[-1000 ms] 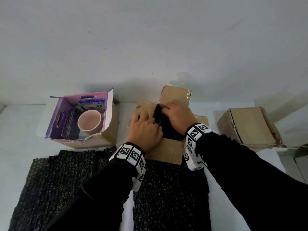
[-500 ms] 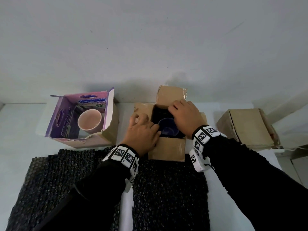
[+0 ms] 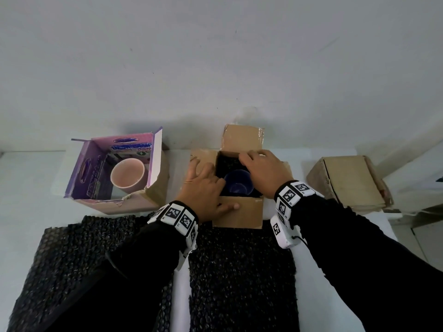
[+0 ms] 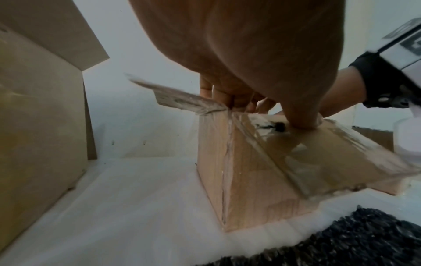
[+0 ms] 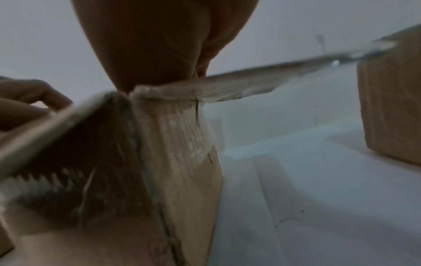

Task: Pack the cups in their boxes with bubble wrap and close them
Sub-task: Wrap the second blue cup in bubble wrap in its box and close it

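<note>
A brown cardboard box [image 3: 237, 214] stands open at the middle of the table, its far flap [image 3: 242, 137] upright. Inside sits a dark blue cup [image 3: 238, 189] with black bubble wrap [image 3: 225, 161] around it. My left hand [image 3: 215, 185] lies over the box's left flap, its thumb [image 4: 300, 117] pressing on the front flap. My right hand [image 3: 261, 168] rests over the right side, fingertips at the far rim; its thumb is hidden. A pink cup [image 3: 127, 174] stands bare in an open purple box [image 3: 96, 164] at the left.
A closed brown box [image 3: 347, 180] sits at the right. Two black bubble wrap sheets [image 3: 242, 271] [image 3: 72, 255] lie in front, under my forearms. A white wall rises close behind the boxes, and the table ends past the closed box on the right.
Both hands have drawn up out of the box and apart, so the blue cup now shows. My left thumb has come onto the front flap; my right fingers have moved to the far rim.
</note>
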The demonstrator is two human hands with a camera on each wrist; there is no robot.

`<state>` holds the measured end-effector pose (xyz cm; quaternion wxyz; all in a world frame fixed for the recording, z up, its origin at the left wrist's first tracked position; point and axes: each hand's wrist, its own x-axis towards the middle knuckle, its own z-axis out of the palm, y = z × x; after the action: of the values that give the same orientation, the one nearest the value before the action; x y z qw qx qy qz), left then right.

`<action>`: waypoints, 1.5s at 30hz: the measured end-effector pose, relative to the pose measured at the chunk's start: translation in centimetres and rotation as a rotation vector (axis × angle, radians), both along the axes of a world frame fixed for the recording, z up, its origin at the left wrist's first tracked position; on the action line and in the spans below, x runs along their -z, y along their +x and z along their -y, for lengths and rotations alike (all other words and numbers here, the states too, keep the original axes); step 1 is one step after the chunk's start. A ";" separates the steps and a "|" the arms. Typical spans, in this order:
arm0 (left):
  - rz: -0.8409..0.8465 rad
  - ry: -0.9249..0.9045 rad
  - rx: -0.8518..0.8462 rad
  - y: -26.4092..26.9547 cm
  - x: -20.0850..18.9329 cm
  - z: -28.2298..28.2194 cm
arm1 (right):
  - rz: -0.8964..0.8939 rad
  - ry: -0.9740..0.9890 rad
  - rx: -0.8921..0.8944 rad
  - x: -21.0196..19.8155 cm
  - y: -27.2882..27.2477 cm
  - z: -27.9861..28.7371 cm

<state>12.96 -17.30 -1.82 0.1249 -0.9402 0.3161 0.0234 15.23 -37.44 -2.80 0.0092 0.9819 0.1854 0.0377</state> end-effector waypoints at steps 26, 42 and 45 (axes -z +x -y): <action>0.084 -0.212 0.013 -1.1 2.2 -0.8 | 0.018 -0.150 -0.072 0.3 0.7 -1.4; 0.074 -0.015 -0.142 -2.2 0.4 0.7 | 0.028 0.049 0.022 0.2 -2.8 0.6; 0.079 -0.026 -0.182 -2.6 0.1 1.4 | 0.087 0.223 0.033 0.2 -4.8 1.0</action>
<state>10.32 -18.68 -1.94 0.1225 -0.9668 0.2243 -0.0067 10.46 -38.43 -3.03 -0.0915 0.9771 0.1635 0.1005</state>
